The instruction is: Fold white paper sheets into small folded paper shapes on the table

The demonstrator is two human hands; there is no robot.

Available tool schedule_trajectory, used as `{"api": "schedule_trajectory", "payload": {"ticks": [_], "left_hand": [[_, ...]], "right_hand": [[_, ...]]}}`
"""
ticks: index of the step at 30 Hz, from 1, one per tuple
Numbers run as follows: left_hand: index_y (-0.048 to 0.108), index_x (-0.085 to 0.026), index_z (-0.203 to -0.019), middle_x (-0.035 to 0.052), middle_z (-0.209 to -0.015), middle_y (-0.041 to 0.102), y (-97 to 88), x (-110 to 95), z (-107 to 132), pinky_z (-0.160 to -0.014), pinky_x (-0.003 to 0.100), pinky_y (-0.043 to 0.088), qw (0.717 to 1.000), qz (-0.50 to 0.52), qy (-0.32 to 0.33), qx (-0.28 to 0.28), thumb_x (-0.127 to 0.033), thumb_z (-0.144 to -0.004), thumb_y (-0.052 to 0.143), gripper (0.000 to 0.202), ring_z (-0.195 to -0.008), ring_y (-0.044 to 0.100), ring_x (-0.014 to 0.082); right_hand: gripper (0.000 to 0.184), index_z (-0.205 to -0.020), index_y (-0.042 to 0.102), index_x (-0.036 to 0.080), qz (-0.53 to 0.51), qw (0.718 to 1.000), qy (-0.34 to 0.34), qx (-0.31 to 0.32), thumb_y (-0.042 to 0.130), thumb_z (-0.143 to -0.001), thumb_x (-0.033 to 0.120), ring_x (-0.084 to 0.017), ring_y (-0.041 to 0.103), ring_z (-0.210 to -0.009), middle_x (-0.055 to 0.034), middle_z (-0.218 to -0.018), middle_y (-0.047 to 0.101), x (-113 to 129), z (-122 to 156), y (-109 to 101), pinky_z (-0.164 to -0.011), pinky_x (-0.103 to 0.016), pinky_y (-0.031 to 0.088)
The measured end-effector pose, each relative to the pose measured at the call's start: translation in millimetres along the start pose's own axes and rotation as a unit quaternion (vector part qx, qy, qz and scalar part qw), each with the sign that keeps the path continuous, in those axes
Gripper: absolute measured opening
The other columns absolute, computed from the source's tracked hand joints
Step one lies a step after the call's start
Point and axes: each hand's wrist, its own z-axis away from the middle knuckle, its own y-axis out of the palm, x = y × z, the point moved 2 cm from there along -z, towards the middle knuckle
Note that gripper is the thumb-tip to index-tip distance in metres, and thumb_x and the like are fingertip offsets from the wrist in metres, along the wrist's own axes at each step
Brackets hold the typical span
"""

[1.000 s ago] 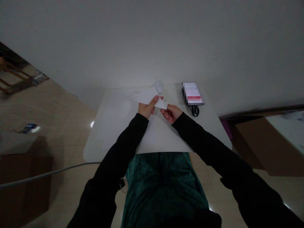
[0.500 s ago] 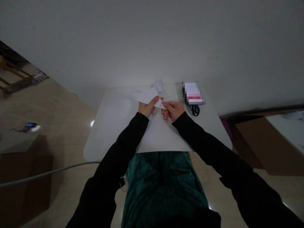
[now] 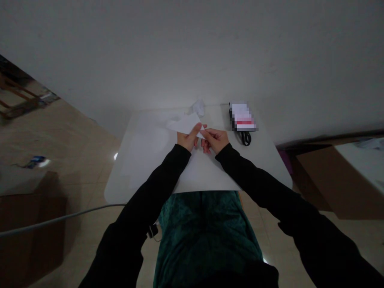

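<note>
The right hand [image 3: 214, 140] has moved in toward the left hand [image 3: 188, 141], both now clamped on the white paper [image 3: 185, 124], with knuckles just apart.

Head-worn camera looks down at left hand [image 3: 187, 141] and right hand [image 3: 216, 141].

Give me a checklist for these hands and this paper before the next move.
1. Left hand on the white paper: ok, thumb on top.
2. Right hand on the paper's pointed end: ok, fingers pinching it.
3. Paper's crease sharp: cannot tell, too faint.
4. Crumpled white wad apart from the paper: cannot tell, very close.
5. Black cord apart from the right hand: ok.
</note>
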Motion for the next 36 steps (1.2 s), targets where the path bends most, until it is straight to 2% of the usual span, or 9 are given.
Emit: {"api": "schedule_trajectory", "payload": {"ticks": [4,8,10,15,21,26,29,32,36], "left_hand": [[0.073,-0.013,-0.085,-0.0046,-0.040,0.046,1.8,2.6,-2.4,-0.033,0.020,0.025,1.000,0.006,0.004,0.019,-0.060,-0.080,0.066,0.048,-0.032,0.033,0.0057],[0.062,-0.014,-0.058,-0.0037,-0.037,0.046,-2.3,1.1,-8.3,-0.031,0.020,0.027,0.999,-0.032,0.028,0.025,-0.060,-0.078,0.068,0.051,-0.030,0.035,0.0047],[0.055,-0.015,-0.052,-0.0021,-0.038,0.048,-5.7,-1.5,-11.8,-0.031,0.019,0.027,0.998,-0.043,0.032,0.028,-0.063,-0.077,0.066,0.055,-0.029,0.038,0.0051],[0.062,-0.013,-0.060,0.0010,-0.044,0.057,-14.4,-8.1,-20.5,-0.032,0.019,0.032,0.999,-0.009,0.038,0.003,-0.067,-0.076,0.064,0.056,-0.033,0.048,0.0072],[0.066,-0.011,-0.066,0.0047,-0.052,0.064,-21.5,-8.8,-25.4,-0.035,0.020,0.040,0.997,-0.008,0.044,-0.055,-0.064,-0.071,0.071,0.053,-0.041,0.060,0.0122],[0.068,-0.012,-0.080,0.0066,-0.068,0.071,-23.8,-6.0,-28.3,-0.036,0.018,0.042,0.996,0.019,0.056,-0.070,-0.059,-0.067,0.077,0.049,-0.058,0.071,0.0173],[0.071,-0.013,-0.089,0.0079,-0.078,0.074,-24.6,-5.3,-29.8,-0.038,0.018,0.045,0.995,0.035,0.058,-0.067,-0.057,-0.069,0.077,0.048,-0.058,0.071,0.0162],[0.072,-0.014,-0.101,0.0047,-0.070,0.072,-24.9,-6.3,-29.3,-0.040,0.019,0.047,0.995,0.019,0.070,-0.070,-0.055,-0.072,0.075,0.050,-0.055,0.070,0.0151],[0.073,-0.015,-0.104,0.0030,-0.066,0.071,-23.7,-9.0,-26.0,-0.044,0.020,0.051,0.992,-0.021,0.093,-0.077,-0.051,-0.076,0.073,0.045,-0.057,0.071,0.0149]], "right_hand": [[0.045,-0.061,0.060,0.018,0.035,0.999,-0.023,-0.012,0.068,-0.075,0.060,-0.007,0.046,-0.028,0.0058,-0.042,0.053,2.4,-1.3,-3.5,-0.025,-0.018,0.030],[0.045,-0.063,0.063,0.017,0.045,0.998,-0.041,-0.028,0.070,-0.074,0.061,-0.006,0.044,-0.027,0.0056,-0.042,0.053,8.8,-2.7,-9.8,-0.024,-0.019,0.029],[0.048,-0.062,0.062,0.017,0.042,0.998,-0.043,-0.030,0.072,-0.070,0.063,-0.007,0.045,-0.027,0.0053,-0.042,0.053,13.9,-3.3,-13.2,-0.024,-0.019,0.030],[0.049,-0.063,0.061,0.017,0.034,0.997,-0.050,-0.045,0.073,-0.068,0.064,-0.009,0.049,-0.027,0.0045,-0.043,0.055,24.5,-7.6,-23.3,-0.025,-0.019,0.034],[0.054,-0.073,0.060,0.017,0.011,0.997,-0.045,-0.058,0.075,-0.061,0.068,-0.017,0.067,-0.047,-0.0014,-0.056,0.068,25.0,-15.6,-28.5,-0.037,-0.023,0.051],[0.050,-0.081,0.063,0.017,0.003,0.994,-0.055,-0.094,0.077,-0.065,0.063,-0.016,0.068,-0.048,-0.0015,-0.058,0.069,25.3,-15.7,-30.1,-0.040,-0.023,0.054],[0.048,-0.082,0.064,0.016,-0.004,0.994,-0.044,-0.099,0.076,-0.067,0.060,-0.015,0.067,-0.048,-0.0012,-0.058,0.069,24.2,-16.3,-31.9,-0.041,-0.023,0.054],[0.045,-0.081,0.065,0.016,-0.021,0.994,-0.027,-0.104,0.077,-0.068,0.056,-0.014,0.066,-0.048,-0.0013,-0.058,0.069,22.1,-16.5,-31.6,-0.042,-0.024,0.055],[0.039,-0.078,0.064,0.016,-0.040,0.992,0.000,-0.121,0.078,-0.069,0.051,-0.014,0.066,-0.048,-0.0013,-0.057,0.068,21.2,-15.5,-29.1,-0.043,-0.025,0.056]]}}
